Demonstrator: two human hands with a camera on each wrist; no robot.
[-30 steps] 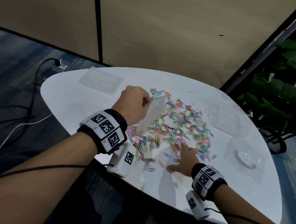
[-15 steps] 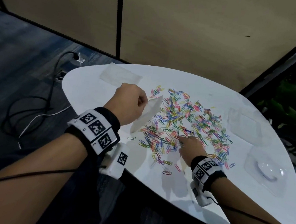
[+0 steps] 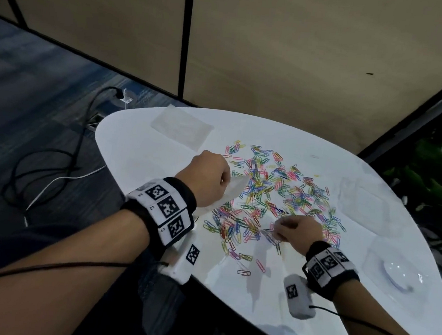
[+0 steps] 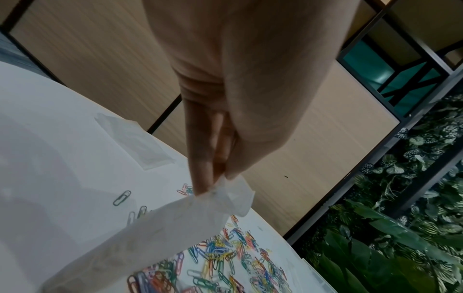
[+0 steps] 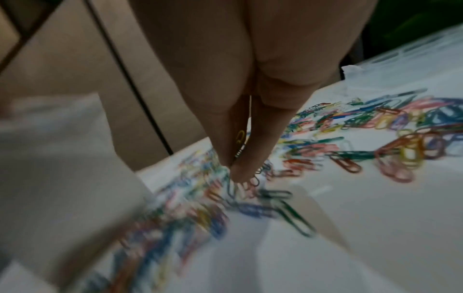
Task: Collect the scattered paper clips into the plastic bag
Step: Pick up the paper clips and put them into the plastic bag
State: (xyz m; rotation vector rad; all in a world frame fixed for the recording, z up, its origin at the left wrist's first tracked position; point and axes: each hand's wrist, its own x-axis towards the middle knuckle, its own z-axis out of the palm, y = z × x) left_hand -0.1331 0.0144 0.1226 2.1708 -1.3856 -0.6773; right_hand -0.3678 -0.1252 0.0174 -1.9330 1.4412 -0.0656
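Several coloured paper clips lie scattered in a wide pile on the white table. My left hand hovers over the pile's left edge and pinches the top edge of a clear plastic bag, which hangs down slanted toward the table. The left wrist view shows the fingertips gripping the crumpled bag mouth above the clips. My right hand is down in the near side of the pile, fingers curled. In the right wrist view its fingertips pinch clips, blurred.
A second flat clear bag lies at the table's far left. More clear plastic sheets and a clear blister shell sit on the right side. Cables trail on the floor to the left; plants stand to the right.
My right hand, earlier flat with spread fingers at the pile's near edge, has moved into the pile and curled to pinch clips. My left hand still holds the bag.
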